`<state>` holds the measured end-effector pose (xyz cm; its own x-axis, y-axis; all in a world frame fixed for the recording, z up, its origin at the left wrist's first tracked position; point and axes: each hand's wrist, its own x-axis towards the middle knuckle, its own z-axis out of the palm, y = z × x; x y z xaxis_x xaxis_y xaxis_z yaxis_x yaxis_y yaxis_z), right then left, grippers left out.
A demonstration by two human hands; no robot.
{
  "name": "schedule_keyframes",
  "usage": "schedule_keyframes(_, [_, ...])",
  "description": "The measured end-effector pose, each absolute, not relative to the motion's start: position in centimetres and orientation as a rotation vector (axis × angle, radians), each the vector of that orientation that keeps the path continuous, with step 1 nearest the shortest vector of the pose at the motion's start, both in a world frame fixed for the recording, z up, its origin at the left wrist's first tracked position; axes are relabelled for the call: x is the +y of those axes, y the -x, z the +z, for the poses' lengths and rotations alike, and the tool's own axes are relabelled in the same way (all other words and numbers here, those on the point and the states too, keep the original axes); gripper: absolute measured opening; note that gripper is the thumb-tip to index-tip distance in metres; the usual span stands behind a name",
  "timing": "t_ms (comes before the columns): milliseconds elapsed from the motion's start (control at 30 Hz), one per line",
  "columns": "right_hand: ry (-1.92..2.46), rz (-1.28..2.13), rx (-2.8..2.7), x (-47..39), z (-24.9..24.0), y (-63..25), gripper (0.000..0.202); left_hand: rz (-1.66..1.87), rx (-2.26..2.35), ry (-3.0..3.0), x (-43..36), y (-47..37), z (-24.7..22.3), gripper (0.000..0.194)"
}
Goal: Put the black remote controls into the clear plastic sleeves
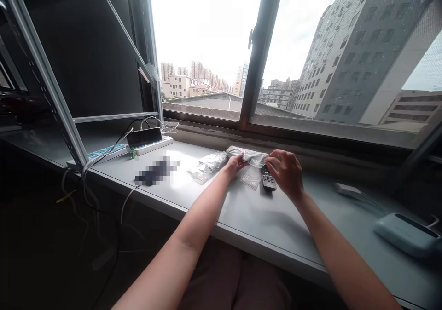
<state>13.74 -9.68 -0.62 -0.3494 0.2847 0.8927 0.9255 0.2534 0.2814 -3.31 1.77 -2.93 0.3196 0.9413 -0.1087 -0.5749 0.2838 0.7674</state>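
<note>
A crinkled clear plastic bag [254, 158] is held just above the table near the window. My left hand [235, 163] has its fingers closed round the bag's left part. My right hand [287, 171] is at its right end, with thumb and fingertips pinched together on the edge. Under and beside that hand lies a black remote control [268, 181], its keypad facing up and its top end partly hidden. Another flat clear bag [251, 178] rests left of the remote. More crumpled plastic bags [209, 166] lie to the left of my left hand.
A phone [144, 137] leans by a white power strip [154, 145] with cables at the back left. A small green bottle [133, 153] stands nearby. A blurred dark object [157, 171] lies left. On the right are a pale blue device [405, 234] and a white adapter [348, 190].
</note>
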Motion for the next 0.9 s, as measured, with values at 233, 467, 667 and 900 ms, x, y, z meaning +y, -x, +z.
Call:
schedule_keyframes(233, [1.167,-1.078,-1.873,-9.2,-1.1,-13.7,0.026,1.054,0.658,-0.769,1.3,2.9,-2.9,0.015])
schedule_keyframes(467, [1.205,-1.029,-1.901,-8.8,-1.5,-13.9,0.029,0.952,0.705,-0.77,0.7,2.2,-2.6,0.026])
schedule_keyframes(667, [1.196,-1.0,-1.95,-8.7,-1.5,-14.2,0.03,1.022,0.623,-0.716,0.8,2.4,-2.8,0.023])
schedule_keyframes(900, [1.169,-1.05,-1.941,-9.2,-0.8,-14.9,0.025,0.79,0.523,-0.924,-0.2,3.5,-2.3,0.026])
